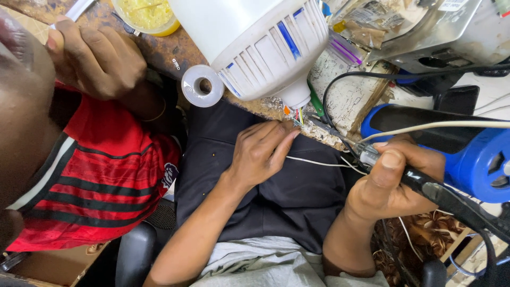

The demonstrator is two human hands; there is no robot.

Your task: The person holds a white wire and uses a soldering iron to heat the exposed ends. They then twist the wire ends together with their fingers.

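A co-worker's head is blurring the left edge nearest the camera, that person's hand (95,56) resting on the desk (348,98). A big white lamp (255,42) is lying on the desk, its wires (298,116) hanging off the edge. The left hand (260,151) is pinching a thin white wire (319,163) just under them, while the right hand (396,178) is clenching a soldering iron (419,183).

bright even light from above, colours saturated. glare on white lamp housing (255,42) at 12 o'clock. soft shadow under bench edge. blurred dark shape at 9 o'clock, out of focus. wide-angle bending toward edges.
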